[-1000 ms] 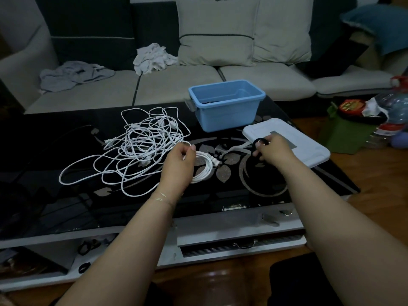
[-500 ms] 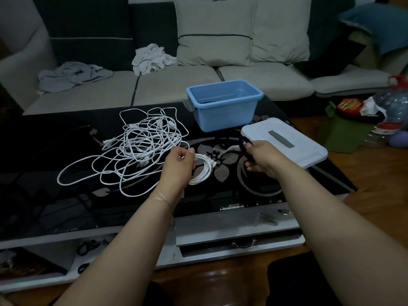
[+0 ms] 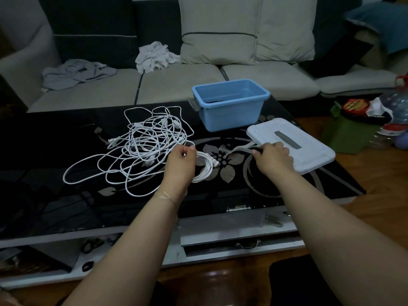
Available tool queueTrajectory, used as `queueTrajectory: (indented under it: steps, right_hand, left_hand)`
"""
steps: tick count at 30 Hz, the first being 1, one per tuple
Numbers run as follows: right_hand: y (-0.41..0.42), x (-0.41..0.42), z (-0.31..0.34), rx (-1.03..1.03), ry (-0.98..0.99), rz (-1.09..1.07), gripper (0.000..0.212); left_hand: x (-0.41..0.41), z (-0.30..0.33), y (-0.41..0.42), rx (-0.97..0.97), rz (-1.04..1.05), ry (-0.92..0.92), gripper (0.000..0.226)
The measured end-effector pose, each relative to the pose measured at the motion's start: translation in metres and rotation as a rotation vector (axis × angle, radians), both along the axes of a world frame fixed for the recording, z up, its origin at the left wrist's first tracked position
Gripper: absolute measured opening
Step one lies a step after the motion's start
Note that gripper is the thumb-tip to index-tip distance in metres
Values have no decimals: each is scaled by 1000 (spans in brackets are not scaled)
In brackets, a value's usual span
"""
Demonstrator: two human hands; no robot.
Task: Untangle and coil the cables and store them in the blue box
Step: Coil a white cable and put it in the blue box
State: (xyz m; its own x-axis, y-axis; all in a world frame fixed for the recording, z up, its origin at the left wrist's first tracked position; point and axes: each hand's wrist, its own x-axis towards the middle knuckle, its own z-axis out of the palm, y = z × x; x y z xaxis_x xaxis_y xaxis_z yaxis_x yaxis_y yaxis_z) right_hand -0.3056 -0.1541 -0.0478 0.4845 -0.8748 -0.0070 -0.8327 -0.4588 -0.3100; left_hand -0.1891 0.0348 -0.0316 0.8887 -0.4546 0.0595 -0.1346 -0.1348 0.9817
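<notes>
A tangle of white cables (image 3: pixel 145 151) lies spread over the black glass table (image 3: pixel 276 186). At its right edge my left hand (image 3: pixel 180 164) grips a small coiled white cable (image 3: pixel 205 168), whose plug ends stick out to the right. My right hand (image 3: pixel 273 159) is at the near-left corner of the white lid (image 3: pixel 313 155), its fingers curled round a small dark band (image 3: pixel 257 149) that is too dim to identify. The blue box (image 3: pixel 229 118) stands uncovered behind both hands, with something dark lying in its bottom.
A sofa (image 3: pixel 176 85) with cushions and crumpled clothes (image 3: pixel 154 56) runs behind the table. A green bin (image 3: pixel 351 133) and plastic bottles (image 3: pixel 397 111) stand on the floor at the right. A drawer handle (image 3: pixel 247 245) sits under the table's front edge.
My right hand has shifted slightly left and toward me along the lid's corner, still holding the dark band. My left hand has stayed on the coiled cable.
</notes>
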Motion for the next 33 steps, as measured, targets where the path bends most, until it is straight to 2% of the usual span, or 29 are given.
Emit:
queueTrajectory:
  steps: [4,8,10,13,17,20,23,26,28,33]
  right_hand:
    - [2,13,2,-180,-122,92,37]
    - [-1,47,6,-288,-71,216,36]
    - [-3,63,4,-296,42,213,46]
    - [-7,81,-2,-195,178,205,59]
    - [-9,90,-6,-168,138,213,45]
    - [-9,91,-3,-57,-96,214,23]
    - [-13,89,3,48,-422,247,27]
    - [-7,86,18,209,-673,262,15]
    - [-5,85,25,266,-769,264,12]
    - [-2,78,29,360,-815,236,12]
  left_hand:
    - [4,2,-3,-13,-4,4,27]
    - [9,7,-5,-56,10,20,23]
    - [11,10,-4,-71,17,22,24]
    - [14,13,0,-89,16,27,27]
    - [23,10,2,-78,40,30,28]
    - [29,7,4,-86,51,42,29]
    - [30,5,4,-76,57,55,27]
    - [29,6,4,-65,51,42,28]
    - [28,7,3,-42,27,30,33]
    - [18,9,3,-60,-17,75,29]
